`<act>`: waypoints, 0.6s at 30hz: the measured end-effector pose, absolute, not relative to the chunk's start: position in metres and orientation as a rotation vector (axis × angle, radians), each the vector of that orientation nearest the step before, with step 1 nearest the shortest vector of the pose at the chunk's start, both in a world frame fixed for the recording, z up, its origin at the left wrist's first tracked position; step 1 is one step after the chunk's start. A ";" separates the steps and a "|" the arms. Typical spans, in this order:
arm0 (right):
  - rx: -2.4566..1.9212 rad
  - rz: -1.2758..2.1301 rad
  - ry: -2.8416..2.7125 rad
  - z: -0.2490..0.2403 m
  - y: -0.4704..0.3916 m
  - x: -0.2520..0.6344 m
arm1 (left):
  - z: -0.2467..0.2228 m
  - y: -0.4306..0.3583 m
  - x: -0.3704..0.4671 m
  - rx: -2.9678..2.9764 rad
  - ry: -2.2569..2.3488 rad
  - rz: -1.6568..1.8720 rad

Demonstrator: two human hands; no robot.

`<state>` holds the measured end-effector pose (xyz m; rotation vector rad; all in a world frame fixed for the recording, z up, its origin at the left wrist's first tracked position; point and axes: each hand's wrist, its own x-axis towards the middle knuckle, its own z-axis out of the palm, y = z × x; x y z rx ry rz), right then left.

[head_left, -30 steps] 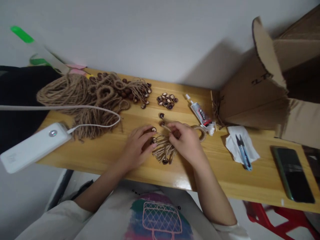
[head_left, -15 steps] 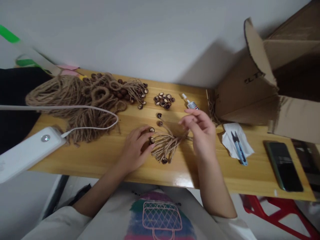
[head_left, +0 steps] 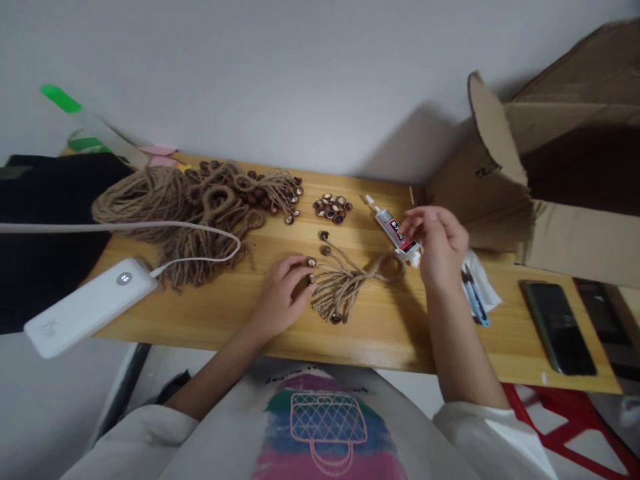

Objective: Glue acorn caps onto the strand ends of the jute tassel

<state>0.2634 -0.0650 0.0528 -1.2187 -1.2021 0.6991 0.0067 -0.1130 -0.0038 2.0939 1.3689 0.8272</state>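
A twine tassel [head_left: 345, 283] with a ring at its right end lies on the wooden table, several of its strands ending in brown half shells. My left hand [head_left: 285, 293] rests at the tassel's left side, fingers apart, its fingertips beside two shells [head_left: 311, 263]. To the right, my right hand [head_left: 440, 240] is raised over the lower end of a glue tube [head_left: 393, 227], its fingers curled; what they hold, if anything, is hidden. A small pile of half shells [head_left: 333, 208] sits behind the tassel.
Heaped twine [head_left: 145, 200] with rings and shells lies at the left, beside a white power bank [head_left: 93, 307] and its cable. On the right are blue snips [head_left: 475, 297] on white tissue, a phone [head_left: 559, 327] and a large open cardboard box [head_left: 470, 180].
My right hand has moved right, off the tassel's ring and toward the glue tube. The ring and the tube now show more fully. My left hand stays by the shells. The view has shifted slightly.
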 end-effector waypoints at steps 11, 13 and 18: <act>-1.510 0.332 -1.768 0.013 -0.064 0.274 | 0.030 -0.065 0.001 1.944 1.382 0.954; -1.499 0.327 -1.768 0.014 -0.064 0.274 | 0.034 -0.044 0.009 2.035 1.345 0.986; -1.479 0.355 -1.767 0.012 -0.065 0.274 | 0.039 -0.001 0.031 2.328 1.414 0.681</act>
